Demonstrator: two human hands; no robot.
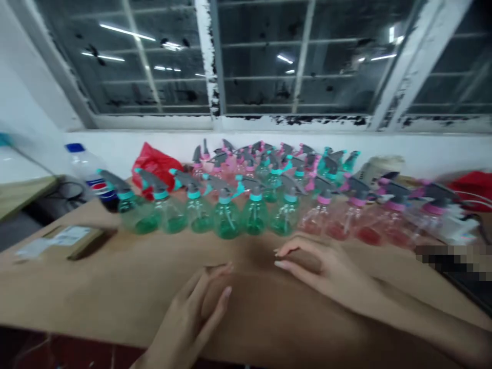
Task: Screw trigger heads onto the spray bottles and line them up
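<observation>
My left hand [194, 307] is over the front of the table, thumb and fingers apart, with nothing between them. Farther right, my right hand [326, 264] curves in a loose C shape, a gap showing between thumb and fingers, and it too is unfilled. Just beyond the hands stands a row of spray bottles. Those on the left and middle, such as one green spray bottle [226, 218], have turquoise collars. On the right, a pink spray bottle [371, 228] and its neighbours have pink collars. My right fingertips are nearest the row; neither hand visibly touches a bottle.
More spray bottles [265, 159] crowd behind the row, by the wall. A cola bottle [98, 179], a red plastic bag [156, 166] and a cardboard box [73, 241] are at left on the brown table [115, 297]. A dark flat object [457, 277] lies at right.
</observation>
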